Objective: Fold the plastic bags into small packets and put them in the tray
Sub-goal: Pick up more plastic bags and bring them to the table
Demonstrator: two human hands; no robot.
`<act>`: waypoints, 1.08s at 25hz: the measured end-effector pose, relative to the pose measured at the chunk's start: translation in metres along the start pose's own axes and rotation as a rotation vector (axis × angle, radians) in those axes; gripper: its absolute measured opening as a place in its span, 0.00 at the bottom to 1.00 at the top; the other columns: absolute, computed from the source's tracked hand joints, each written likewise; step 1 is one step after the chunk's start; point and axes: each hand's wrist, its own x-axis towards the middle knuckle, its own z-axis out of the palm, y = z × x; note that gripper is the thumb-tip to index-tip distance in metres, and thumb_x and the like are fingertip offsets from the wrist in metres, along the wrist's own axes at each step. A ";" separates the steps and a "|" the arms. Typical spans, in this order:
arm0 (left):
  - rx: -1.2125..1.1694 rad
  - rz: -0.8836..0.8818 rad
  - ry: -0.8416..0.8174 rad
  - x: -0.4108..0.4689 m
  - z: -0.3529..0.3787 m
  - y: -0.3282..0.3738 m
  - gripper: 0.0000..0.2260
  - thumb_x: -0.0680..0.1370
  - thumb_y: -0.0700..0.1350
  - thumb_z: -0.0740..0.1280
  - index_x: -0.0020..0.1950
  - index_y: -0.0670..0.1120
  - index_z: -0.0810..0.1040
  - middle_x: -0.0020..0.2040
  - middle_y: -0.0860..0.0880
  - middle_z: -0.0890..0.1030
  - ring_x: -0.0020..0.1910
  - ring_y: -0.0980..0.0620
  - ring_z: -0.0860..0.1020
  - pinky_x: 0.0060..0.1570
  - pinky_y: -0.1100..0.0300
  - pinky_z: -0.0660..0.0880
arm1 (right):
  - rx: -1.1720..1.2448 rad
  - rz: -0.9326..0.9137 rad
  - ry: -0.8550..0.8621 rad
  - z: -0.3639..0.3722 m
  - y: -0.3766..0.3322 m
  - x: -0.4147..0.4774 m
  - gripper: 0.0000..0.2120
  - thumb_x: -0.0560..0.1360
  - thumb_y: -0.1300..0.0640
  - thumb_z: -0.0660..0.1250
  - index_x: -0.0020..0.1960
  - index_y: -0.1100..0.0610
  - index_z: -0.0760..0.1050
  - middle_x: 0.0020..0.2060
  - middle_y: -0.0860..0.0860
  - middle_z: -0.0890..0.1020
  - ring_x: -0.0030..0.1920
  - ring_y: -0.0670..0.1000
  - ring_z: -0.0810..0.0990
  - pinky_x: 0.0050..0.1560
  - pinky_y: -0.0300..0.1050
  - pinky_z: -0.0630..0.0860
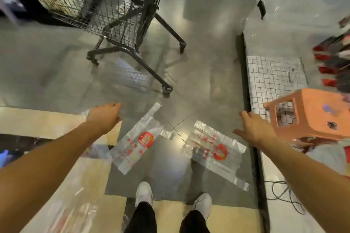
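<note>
While a bag (136, 145) and a second bag (214, 149) lay on the floor (198, 62), the left hand (105, 115) hung loose, holding nothing. The right hand (253, 128) was spread wide near a stool (310, 115).

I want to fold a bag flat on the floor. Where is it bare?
Bare grey floor lies beyond the left bag and the right bag, up to the shopping cart, and in the strip between them, ahead of the shoes. The right side is crowded: orange stool, grid mat.
</note>
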 end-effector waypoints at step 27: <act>-0.202 -0.164 -0.081 0.338 0.484 0.031 0.09 0.79 0.54 0.71 0.51 0.53 0.73 0.57 0.49 0.81 0.54 0.45 0.80 0.57 0.52 0.78 | 0.041 0.065 -0.136 0.502 0.049 0.379 0.20 0.70 0.42 0.76 0.49 0.45 0.66 0.51 0.51 0.78 0.51 0.58 0.81 0.46 0.49 0.77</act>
